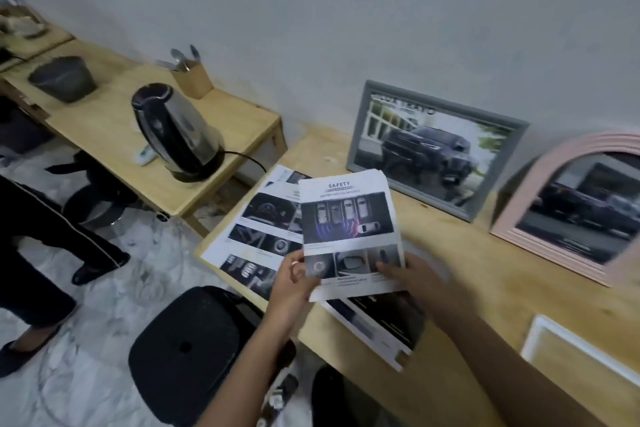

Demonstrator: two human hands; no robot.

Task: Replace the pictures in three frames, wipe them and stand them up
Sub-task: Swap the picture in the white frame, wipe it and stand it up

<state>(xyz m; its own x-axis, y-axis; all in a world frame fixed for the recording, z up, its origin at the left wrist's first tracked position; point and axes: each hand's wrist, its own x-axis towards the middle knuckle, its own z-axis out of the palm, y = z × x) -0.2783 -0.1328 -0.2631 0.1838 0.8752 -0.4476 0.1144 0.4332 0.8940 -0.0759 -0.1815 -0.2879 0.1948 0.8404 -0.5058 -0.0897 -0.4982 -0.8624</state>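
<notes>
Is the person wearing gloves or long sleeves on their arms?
No. Both the left hand and the right hand are bare, with no gloves, rings or watch showing. The forearms are bare too; no sleeve reaches into the picture.

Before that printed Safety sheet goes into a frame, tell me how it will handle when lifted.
The Safety sheet is probably floppy: thin paper, and both hands, left and right, pinch its bottom edge to keep it up. Likely very light, since fingertips alone carry it. It may crease or tear easily; its top edge already looks slightly uneven.
</notes>
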